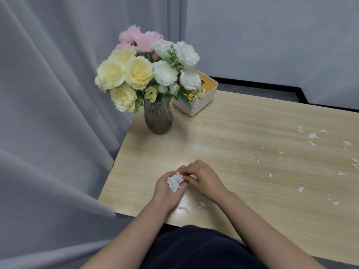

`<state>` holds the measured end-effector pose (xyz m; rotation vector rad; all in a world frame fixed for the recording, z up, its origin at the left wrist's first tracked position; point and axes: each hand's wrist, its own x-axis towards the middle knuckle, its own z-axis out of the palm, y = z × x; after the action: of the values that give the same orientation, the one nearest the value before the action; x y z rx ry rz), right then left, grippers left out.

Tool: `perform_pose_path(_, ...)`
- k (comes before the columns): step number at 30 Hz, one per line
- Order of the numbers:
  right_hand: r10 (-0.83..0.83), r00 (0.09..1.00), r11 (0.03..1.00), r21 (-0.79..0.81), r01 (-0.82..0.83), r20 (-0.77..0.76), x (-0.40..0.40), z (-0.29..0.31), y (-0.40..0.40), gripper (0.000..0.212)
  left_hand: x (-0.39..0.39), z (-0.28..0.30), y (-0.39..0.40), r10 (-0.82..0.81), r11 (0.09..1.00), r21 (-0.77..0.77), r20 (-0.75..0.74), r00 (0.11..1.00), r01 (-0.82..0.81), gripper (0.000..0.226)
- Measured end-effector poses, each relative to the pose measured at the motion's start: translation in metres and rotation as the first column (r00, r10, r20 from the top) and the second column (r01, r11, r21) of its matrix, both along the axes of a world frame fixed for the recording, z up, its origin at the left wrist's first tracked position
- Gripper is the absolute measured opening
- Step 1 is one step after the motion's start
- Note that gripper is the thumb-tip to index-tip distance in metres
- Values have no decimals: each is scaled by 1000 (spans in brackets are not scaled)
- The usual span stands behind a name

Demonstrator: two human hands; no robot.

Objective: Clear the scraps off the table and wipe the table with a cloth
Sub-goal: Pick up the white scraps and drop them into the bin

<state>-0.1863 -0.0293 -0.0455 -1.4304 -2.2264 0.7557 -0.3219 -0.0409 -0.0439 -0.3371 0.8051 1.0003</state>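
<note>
The fingers of the right hand (202, 179) curl closed over the white scraps (174, 182), which lie as a small heap in the open, cupped palm of the left hand (169, 188). The heap runs along the palm, toward the fingertips. More loose scraps (312, 135) lie scattered on the table (233, 133), right of both hands.
</note>
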Motion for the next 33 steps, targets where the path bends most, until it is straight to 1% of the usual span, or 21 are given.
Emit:
perform_pose_path(2,-9,1000,1000,-25,9,-11,5,3,-2,19,4,-1,0,-10,1000,13,-3,1000,10,30)
perform_pose_path(3,-36,999,998,-53,34,-40,8,5,-3,19,5,-2,0,-13,1000,20,-3,1000,13,30)
perform_pose_path(5,-126,985,988,-100,115,-118,18,8,-3,16,7,-2,1,-36,999,27,-14,999,36,31)
perform_pose_path(7,-248,958,965,-123,232,-145,31,7,-4,14,7,-4,2,-78,997,19,-40,996,79,33)
perform_pose_path(10,-421,902,898,-187,398,-100,55,-2,-5,15,8,-7,1,-104,994,9,-56,993,105,34)
perform_pose_path(12,-475,879,860,-232,454,-40,69,-10,-8,15,8,-8,-1,-112,994,8,-60,992,112,34)
perform_pose_path(15,-438,894,848,-287,445,93,76,-23,-14,20,7,-8,-3,-111,994,12,-65,992,112,33)
perform_pose_path(17,-389,909,855,-308,417,149,73,-31,-17,28,7,-8,-4,-105,994,11,-62,993,106,33)
perform_pose_path(21,-256,947,885,-346,311,195,66,-41,-18,53,5,-10,-8,-95,995,5,-56,994,95,33)
perform_pose_path(23,-178,957,900,-355,252,228,63,-46,-18,57,4,-11,-9,-75,997,4,-42,996,76,33)
perform_pose_path(25,-156,954,915,-327,237,256,60,-50,-18,51,3,-11,-10,-62,998,4,-28,998,62,33)
perform_pose_path(30,-149,944,948,-228,220,293,53,-51,-19,22,2,-9,-14,-48,999,6,-22,999,48,34)
perform_pose_path(33,-160,942,951,-211,227,295,51,-51,-21,19,-1,-10,-14,-58,998,9,-56,997,58,34)
